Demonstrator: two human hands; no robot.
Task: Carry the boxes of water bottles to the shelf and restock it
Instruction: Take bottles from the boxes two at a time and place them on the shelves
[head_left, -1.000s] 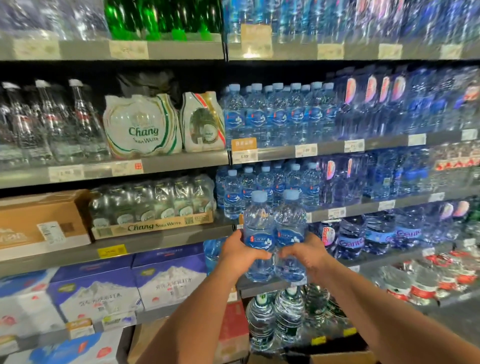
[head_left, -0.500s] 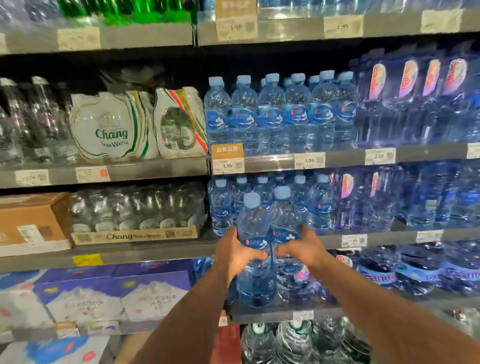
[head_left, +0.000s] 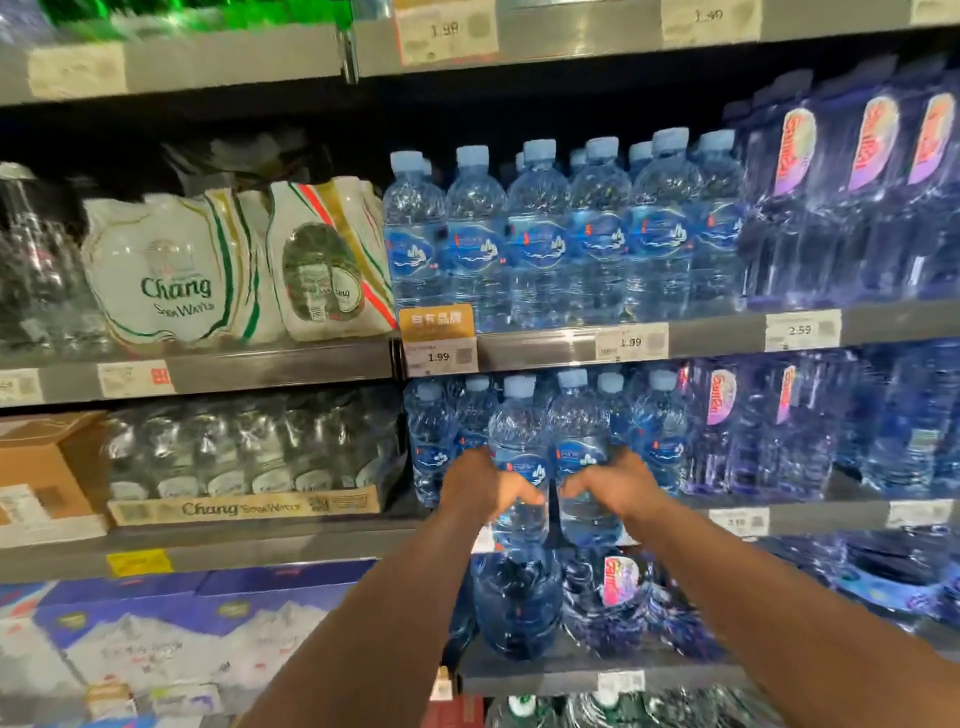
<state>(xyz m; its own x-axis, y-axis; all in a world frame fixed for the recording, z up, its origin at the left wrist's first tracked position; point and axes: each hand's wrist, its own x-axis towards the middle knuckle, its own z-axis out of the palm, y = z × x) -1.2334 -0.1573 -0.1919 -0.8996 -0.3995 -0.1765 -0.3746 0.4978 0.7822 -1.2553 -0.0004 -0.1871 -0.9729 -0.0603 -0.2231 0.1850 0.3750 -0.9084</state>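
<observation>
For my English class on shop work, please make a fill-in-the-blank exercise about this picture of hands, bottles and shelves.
1. The left hand and the right hand hold ___ water bottles in all.
2. The caps of these bottles are light ___.
3. The white packs on the left say "Chang Soda ___".
4. The price tag under the orange sign reads ___.

Missing words: two; blue; Water; 1.99
</observation>
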